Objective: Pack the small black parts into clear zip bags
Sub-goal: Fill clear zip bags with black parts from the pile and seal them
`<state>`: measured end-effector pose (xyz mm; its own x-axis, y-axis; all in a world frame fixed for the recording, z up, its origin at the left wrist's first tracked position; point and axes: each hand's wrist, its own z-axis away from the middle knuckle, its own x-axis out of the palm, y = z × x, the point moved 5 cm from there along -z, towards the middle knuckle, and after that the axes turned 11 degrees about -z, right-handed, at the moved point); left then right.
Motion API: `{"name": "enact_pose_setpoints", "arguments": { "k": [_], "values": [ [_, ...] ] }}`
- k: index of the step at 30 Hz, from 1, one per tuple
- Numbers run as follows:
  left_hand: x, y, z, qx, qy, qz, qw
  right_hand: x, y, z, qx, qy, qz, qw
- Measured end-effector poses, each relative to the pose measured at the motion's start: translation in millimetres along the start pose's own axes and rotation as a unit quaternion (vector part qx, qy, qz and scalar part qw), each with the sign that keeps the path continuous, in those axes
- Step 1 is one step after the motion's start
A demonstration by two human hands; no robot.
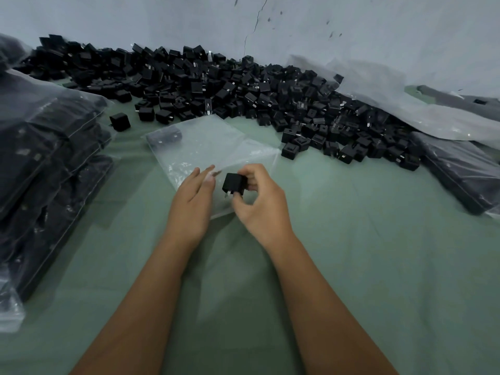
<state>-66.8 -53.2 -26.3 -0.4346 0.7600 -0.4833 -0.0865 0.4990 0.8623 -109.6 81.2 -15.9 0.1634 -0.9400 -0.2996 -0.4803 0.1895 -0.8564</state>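
**One black part held at the mouth of a clear bag**

A small black part (234, 183), cube-shaped with metal prongs showing at its lower edge, is pinched by the right hand (259, 201). The thumb is curled under the part and the fingers are wrapped over its far side. The part is held just above the near right portion of a clear zip bag (211, 147).

The bag is laid flat on the green cloth (351, 239), centre of the scene, slanted so that one corner points far and left. One black part (165, 137) is seen inside it at that far left corner.

The left hand (193, 201) is rested on the near edge of the bag. Its fingers are held straight and close together, tips against the plastic; whether the bag's lip is lifted by them cannot be told.

A long heap of loose black parts (243, 90) is spread along the far side, against a pale wall (351, 28). One stray part (119, 121) is set apart from the heap, left of the bag.

Filled bags are stacked at the left (46, 158), and more filled bags are lying at the right edge (460, 169). A crumpled sheet of clear plastic (392, 90) is draped over the heap's far right end.
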Motion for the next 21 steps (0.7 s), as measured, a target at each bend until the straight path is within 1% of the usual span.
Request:
{"name": "enact_pose_setpoints", "arguments": {
  "k": [1, 3, 7, 11, 13, 15, 17, 19, 21],
  "values": [
    [-0.6, -0.1, 0.0, -0.005, 0.004, 0.014, 1.000, 0.4, 2.5, -1.6, 0.003, -0.013, 0.015, 1.000],
    [-1.2, -0.5, -0.7, -0.008, 0.004, 0.037, 0.999, 1.6, 2.3, -4.5, -0.021, -0.018, 0.057, 0.998],
    [-1.7, -1.4, -1.3, -0.020, 0.014, 0.045, 0.999, -0.6, 2.2, -5.9, -0.032, 0.013, 0.148, 0.988],
    [-0.7, 0.2, -1.5, 0.007, 0.006, 0.041, 0.999, -5.6, -10.8, 0.4, -0.064, 0.028, 0.204, 0.976],
    [-0.2, 0.0, -2.8, 0.017, -0.005, 0.034, 0.999, -2.9, -19.6, 5.0, -0.074, 0.013, 0.217, 0.973],
    [1.0, -1.9, -4.7, 0.021, -0.012, 0.001, 1.000, 2.7, -21.3, 6.8, -0.075, -0.022, 0.250, 0.965],
    [2.5, -1.8, -4.6, 0.037, -0.014, -0.058, 0.998, 7.4, -19.2, 7.5, -0.075, -0.051, 0.292, 0.952],
    [4.7, 3.1, -2.0, 0.075, -0.017, -0.116, 0.990, 9.3, -16.4, 6.8, -0.076, -0.065, 0.320, 0.942],
    [7.7, 10.0, 2.6, 0.115, -0.019, -0.172, 0.978, 8.1, -16.7, 2.5, -0.088, -0.070, 0.317, 0.942]
  ]
}}
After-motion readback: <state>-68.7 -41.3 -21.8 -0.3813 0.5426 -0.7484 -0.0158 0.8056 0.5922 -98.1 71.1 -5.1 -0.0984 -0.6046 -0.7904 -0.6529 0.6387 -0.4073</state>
